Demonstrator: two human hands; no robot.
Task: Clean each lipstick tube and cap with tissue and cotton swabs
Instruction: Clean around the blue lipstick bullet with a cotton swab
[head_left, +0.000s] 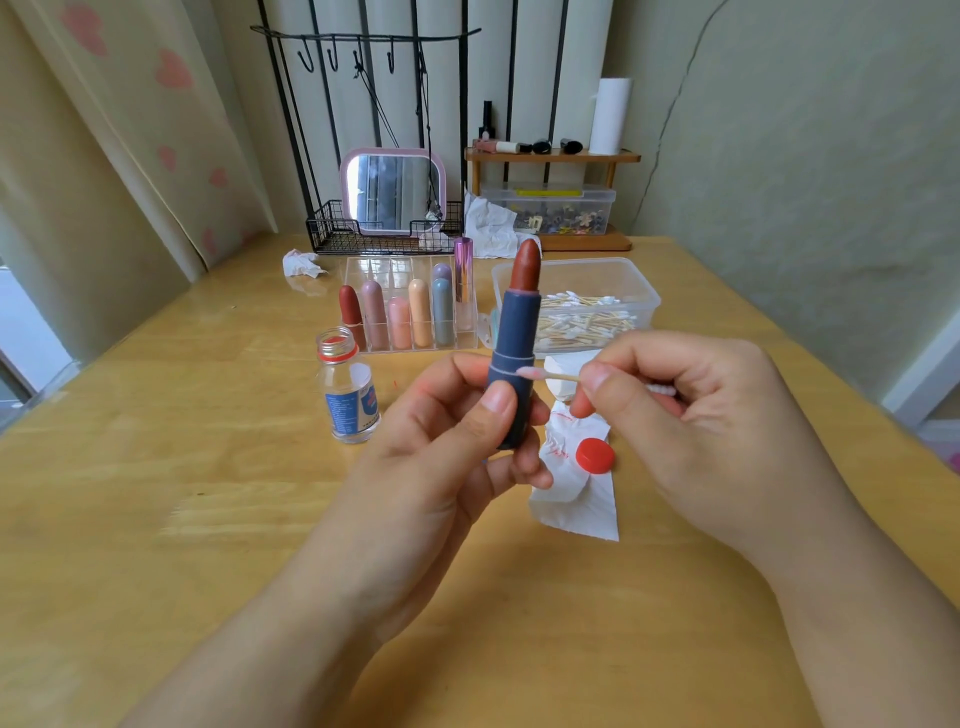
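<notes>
I see the desk from a camera worn on the head, looking down at two bare hands above a wooden table (156, 519). My left hand (441, 431) holds a blue lipstick tube (511, 358) upright, thumb curled across the front of its base and fingers wrapped behind, with the reddish-brown stick (525, 265) wound fully out at the top. My right hand (691, 415) pinches a cotton swab (545, 374) between thumb and fingertips, its pink-stained tip touching the seam where the tube's upper sleeve meets the base. To do this well, I judge the swab should trace that groove lightly while the left hand turns the tube, keeping the tip clear of the exposed stick and swapping it once it is soiled. Just below the hands lies a tissue (576, 493) marked with red smears, with a red bottle cap (595, 455) on it. A small open glass bottle (349, 389) stands to the left. Behind are a clear rack of capped lipsticks (410, 317) and a clear tub of cotton swabs (576, 306). I cannot make out the bottle's label or whether it holds any liquid. The far side of the tube is hidden by my fingers, the swab's other end is tucked inside my right hand, and I cannot tell where this tube's cap is.
</notes>
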